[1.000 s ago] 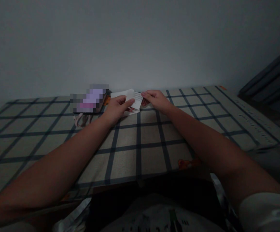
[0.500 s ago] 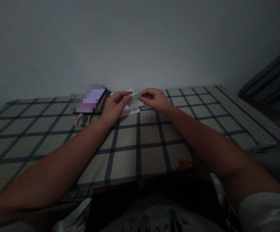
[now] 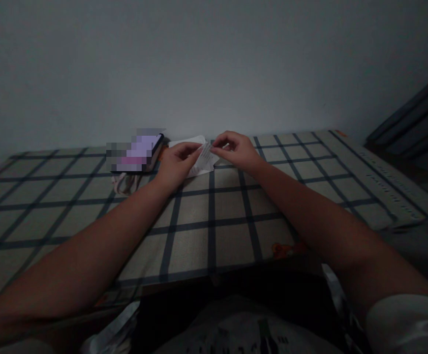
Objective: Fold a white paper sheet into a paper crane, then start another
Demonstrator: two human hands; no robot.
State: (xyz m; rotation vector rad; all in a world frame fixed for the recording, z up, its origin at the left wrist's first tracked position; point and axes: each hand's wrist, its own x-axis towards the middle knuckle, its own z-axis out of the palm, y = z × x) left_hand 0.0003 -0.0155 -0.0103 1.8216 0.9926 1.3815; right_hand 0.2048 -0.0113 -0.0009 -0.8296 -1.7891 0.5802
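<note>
Between my two hands is a printed sheet of paper (image 3: pixel 205 156), held at a slant above the table. The thumb and fingers of my left hand (image 3: pixel 177 162) pinch its left side. My right hand (image 3: pixel 238 147) pinches the upper right part with thumb and forefinger, the other fingers curled. Beneath and behind it lies more white paper (image 3: pixel 188 141), partly covered by my left hand. Small print shows on the sheet, too small to read.
Left of my hands, a phone (image 3: pixel 140 155) with a lit, blurred screen leans tilted, a pale cord (image 3: pixel 121 184) below it. A checked cloth (image 3: pixel 229 236) covers the table, which meets a grey wall (image 3: pixel 214 69). Dark slatted panels (image 3: pixel 416 118) stand at the right.
The paper between my fingers has turned and folded into a narrower, more upright shape. My right hand has risen slightly; my left hand stays nearly in place.
</note>
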